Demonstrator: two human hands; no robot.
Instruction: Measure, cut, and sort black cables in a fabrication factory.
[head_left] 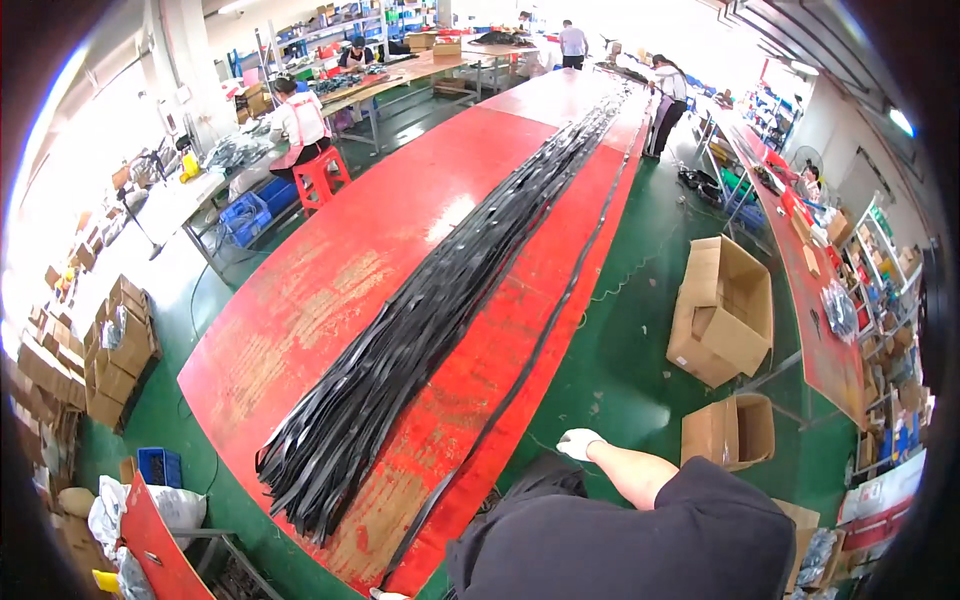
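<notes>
A long bundle of flat black strips (400, 330) runs lengthwise down the red table (300, 330), with its loose ends fanned out at the near left. To its right lies a single black strip (520, 380), apart from the bundle and near the table's right edge. My left hand (388, 595), mostly cut off by the lower edge, pinches the near end of that single strip. White-gloved, my right hand (580, 444) is held out past the table's right side, above the green floor. Nothing shows in it, and its fingers are too small and turned away to read.
Open cardboard boxes (722, 310) stand on the floor at my right, beside another long red table (800, 290). A person (668, 100) stands at the far right end of my table. Another person (298, 122) sits by a red stool (320, 178) at the left.
</notes>
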